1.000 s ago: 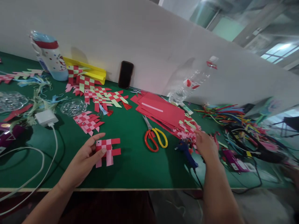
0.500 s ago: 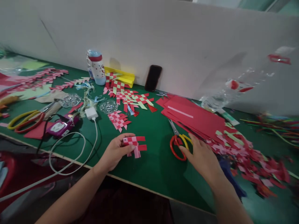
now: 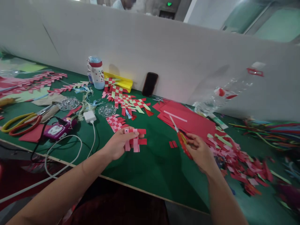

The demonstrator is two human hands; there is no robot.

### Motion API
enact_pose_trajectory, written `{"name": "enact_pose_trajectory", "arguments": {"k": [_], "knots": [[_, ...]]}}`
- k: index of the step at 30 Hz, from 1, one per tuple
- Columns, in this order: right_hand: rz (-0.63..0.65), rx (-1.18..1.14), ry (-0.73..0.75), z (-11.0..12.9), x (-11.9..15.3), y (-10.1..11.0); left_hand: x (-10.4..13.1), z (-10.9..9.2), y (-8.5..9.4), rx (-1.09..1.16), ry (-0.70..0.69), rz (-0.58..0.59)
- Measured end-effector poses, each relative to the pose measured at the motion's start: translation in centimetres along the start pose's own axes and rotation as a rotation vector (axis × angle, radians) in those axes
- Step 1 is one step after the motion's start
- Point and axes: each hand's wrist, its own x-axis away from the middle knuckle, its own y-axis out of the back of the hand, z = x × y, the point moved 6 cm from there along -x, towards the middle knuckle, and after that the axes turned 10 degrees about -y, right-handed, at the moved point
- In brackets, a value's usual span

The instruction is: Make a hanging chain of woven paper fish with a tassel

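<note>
Head view: left hand (image 3: 117, 143) pinched woven paper fish (image 3: 135, 144); right hand (image 3: 202, 152) gripped scissors (image 3: 180, 138) rightward of it, blades angled forward-left.

You face a green counter (image 3: 145, 170) backed by a long pale partition (image 3: 173, 50), and over its top a green sign (image 3: 169, 4) glows, with pale-green panels (image 3: 274, 31) upper right!
</note>
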Motion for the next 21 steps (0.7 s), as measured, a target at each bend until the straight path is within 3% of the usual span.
{"name": "enact_pose_trajectory", "arguments": {"k": [3, 5, 9, 14, 21], "knots": [[0.140, -0.429, 0.015, 2.0, 1.5, 0.0, -1.1, -1.0, -1.3, 0.009, -0.046, 0.034], [0.221, -0.517, 0.078, 4.0, 2.3, -0.6, -1.9, -1.2, -2.0, -0.004, -0.061, 0.063], [0.224, -0.205, 0.086, 5.8, 2.4, -3.3, -3.3, -1.4, -1.9, -0.017, -0.098, 0.049], [0.268, 0.075, 0.141, 5.0, 2.5, -6.6, -3.9, -1.1, -0.3, 0.033, -0.086, -0.045], [0.320, 0.185, 0.206, 5.1, 3.7, -7.1, -3.6, 0.1, -0.7, 0.009, -0.038, -0.001]]}}
